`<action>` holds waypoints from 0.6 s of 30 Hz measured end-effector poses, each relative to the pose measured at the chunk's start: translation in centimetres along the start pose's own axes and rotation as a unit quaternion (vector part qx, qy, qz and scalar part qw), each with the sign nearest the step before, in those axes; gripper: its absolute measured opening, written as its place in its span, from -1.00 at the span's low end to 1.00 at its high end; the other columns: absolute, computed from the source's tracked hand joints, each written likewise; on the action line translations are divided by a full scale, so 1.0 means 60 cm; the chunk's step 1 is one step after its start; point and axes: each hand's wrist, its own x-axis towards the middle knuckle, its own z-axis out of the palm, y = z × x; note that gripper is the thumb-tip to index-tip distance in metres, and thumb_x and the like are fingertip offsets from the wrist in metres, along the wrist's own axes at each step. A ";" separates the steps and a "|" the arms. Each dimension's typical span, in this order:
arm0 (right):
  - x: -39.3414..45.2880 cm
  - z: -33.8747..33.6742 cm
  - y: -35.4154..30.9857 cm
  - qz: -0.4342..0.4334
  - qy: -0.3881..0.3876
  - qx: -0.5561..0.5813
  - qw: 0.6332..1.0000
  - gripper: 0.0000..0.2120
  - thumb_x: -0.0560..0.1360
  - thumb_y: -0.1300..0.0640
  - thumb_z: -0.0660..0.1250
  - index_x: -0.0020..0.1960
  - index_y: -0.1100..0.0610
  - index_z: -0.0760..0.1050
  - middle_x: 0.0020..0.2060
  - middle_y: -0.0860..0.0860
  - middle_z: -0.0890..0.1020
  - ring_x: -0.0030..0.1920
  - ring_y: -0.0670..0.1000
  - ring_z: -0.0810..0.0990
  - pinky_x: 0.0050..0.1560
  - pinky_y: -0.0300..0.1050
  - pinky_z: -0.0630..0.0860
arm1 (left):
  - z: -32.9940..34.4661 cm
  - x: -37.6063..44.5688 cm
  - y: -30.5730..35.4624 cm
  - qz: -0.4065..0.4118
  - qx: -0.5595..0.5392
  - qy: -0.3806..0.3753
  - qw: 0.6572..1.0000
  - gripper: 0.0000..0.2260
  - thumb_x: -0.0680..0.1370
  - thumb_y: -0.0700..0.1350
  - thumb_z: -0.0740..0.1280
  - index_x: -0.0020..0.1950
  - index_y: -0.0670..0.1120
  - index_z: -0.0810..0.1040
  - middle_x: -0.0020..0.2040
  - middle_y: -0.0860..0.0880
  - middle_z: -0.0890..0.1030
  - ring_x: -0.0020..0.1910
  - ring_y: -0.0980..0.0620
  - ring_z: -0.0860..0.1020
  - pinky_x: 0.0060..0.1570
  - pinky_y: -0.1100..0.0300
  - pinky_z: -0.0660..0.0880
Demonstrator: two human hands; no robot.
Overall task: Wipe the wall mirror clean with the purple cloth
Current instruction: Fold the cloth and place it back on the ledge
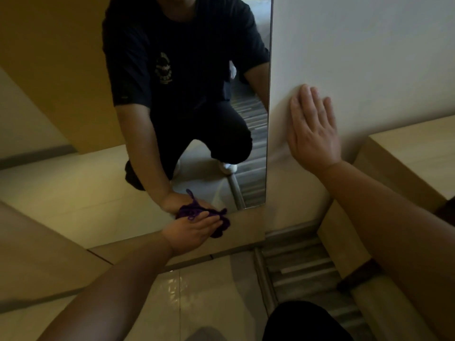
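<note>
The wall mirror (256, 134) fills the upper middle and reflects a crouching person in dark clothes. At its bottom edge, my left hand (194, 232) presses the bunched purple cloth (221, 226) against the glass and the wooden strip below it. The fingers lie nearly straight over the cloth, and a loose strand loops across the hand. My right hand (312, 129) rests flat, fingers spread, on the white wall (369, 45) just right of the mirror's edge.
A light wooden ledge (418, 148) juts out at the right, close to my right forearm. A wooden panel (37, 254) stands at the left. Glossy floor tiles (202, 291) and a striped grey strip (300, 271) lie below; my dark-clad knee (302, 323) shows at the bottom.
</note>
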 end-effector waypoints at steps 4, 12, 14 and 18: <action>-0.001 -0.057 -0.023 0.036 -0.120 -0.008 0.992 -0.41 0.68 0.11 0.07 0.63 0.19 -0.07 0.62 0.15 -0.08 0.60 0.12 -0.20 0.59 0.23 -0.12 | -0.029 -0.108 -0.030 -0.021 -0.050 -0.070 0.996 -0.65 0.45 -0.18 0.27 0.18 -0.13 0.68 0.28 -0.02 0.61 0.32 -0.03 0.53 0.52 0.03 0.01; 0.029 -0.223 -0.133 0.144 -0.344 0.121 0.920 -0.48 0.68 -0.02 0.09 0.59 0.08 0.13 0.62 0.08 0.04 0.60 0.07 -0.02 0.55 0.06 -0.01 | -0.264 -0.229 -0.118 -0.306 -0.393 -0.229 0.836 -0.54 0.59 -0.25 0.21 0.49 -0.06 0.36 0.49 -0.02 0.36 0.43 -0.06 0.35 0.38 0.12 0.28; 0.060 -0.283 -0.184 0.147 -0.395 0.180 0.889 -0.49 0.66 -0.04 0.16 0.57 0.05 0.21 0.59 0.03 0.17 0.56 0.09 0.18 0.49 0.08 0.22 | -0.343 -0.233 -0.152 -0.362 -0.559 -0.172 0.726 -0.51 0.56 -0.33 0.19 0.45 0.01 0.42 0.36 -0.06 0.51 0.25 -0.09 0.53 0.16 0.15 0.45; 0.144 -0.421 -0.262 0.116 -0.463 0.248 0.843 -0.34 0.59 -0.14 0.29 0.60 -0.05 0.11 0.58 -0.06 0.21 0.49 0.02 0.31 0.41 0.04 0.37 | -0.526 -0.252 -0.246 -0.365 -0.713 -0.092 0.591 -0.54 0.60 -0.31 0.15 0.42 0.07 0.46 0.07 -0.06 0.64 -0.05 -0.05 0.62 -0.15 0.21 0.48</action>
